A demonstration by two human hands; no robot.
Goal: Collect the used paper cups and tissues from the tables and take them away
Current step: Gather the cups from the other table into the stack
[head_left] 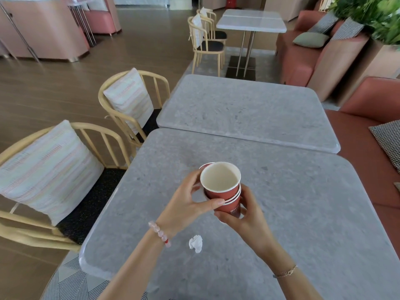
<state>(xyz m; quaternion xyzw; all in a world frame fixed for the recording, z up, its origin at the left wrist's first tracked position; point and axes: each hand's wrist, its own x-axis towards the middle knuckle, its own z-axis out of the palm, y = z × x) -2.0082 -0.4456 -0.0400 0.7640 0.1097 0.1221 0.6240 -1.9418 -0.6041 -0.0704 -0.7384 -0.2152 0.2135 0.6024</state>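
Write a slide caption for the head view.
Left hand and right hand hold stacked red paper cups at a grey table; a crumpled tissue lies nearby.

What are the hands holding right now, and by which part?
A stack of red paper cups. The right hand grips its lower wall; the left hand holds its upper side, thumb by the rims.

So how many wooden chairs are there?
4: nearest chair left of the near table, second chair beside the next table, two far chairs at the white table. Others may be hidden.
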